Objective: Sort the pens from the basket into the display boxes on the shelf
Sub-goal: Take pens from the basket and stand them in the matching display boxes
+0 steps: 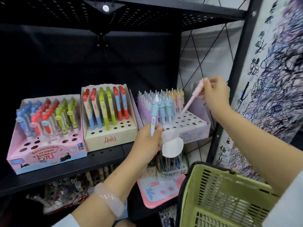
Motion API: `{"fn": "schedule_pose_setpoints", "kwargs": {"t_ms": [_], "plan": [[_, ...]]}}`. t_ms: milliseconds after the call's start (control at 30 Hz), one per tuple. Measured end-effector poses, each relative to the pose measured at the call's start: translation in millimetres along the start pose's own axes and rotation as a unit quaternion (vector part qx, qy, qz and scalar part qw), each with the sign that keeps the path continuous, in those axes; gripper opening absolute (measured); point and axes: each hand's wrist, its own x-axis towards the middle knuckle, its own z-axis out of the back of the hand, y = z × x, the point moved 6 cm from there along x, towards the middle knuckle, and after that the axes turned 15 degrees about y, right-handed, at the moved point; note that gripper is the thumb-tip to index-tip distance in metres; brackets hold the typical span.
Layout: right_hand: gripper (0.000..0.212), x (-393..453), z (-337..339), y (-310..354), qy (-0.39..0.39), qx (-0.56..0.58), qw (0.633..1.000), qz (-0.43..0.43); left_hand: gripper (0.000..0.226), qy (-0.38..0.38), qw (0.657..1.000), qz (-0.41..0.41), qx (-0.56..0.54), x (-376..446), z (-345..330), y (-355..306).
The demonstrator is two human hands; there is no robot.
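Observation:
My right hand (214,94) pinches a pink pen (191,99) near its ridged top, the tip slanting down onto the holed top of the lilac display box (195,134) at the shelf's right. My left hand (148,141) grips a light blue pen (154,117) upright in front of that same box. The box holds several purple, blue, yellow and pink pens in its back rows; its front holes are bare. A green basket (221,197) hangs at my right forearm, lower right; what lies in it is hidden.
A beige box (111,138) of red, green and blue pens stands mid-shelf, and a pink eraser-pen box (47,154) at the left. A round white tag (172,147) hangs below my left hand. More stationery fills the lower shelf. A scribbled paper (270,95) covers the right wall.

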Motion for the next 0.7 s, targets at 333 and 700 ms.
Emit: {"fn": "schedule_pose_setpoints", "kwargs": {"t_ms": [333, 700], "plan": [[0.018, 32, -20, 2, 0.039, -0.224, 0.967, 0.117, 0.030, 0.007, 0.998, 0.014, -0.063, 27, -6, 0], [0.025, 44, -41, -16, 0.095, -0.305, 0.943, 0.089, 0.032, 0.030, 0.995, 0.001, -0.095, 29, -2, 6]]}}
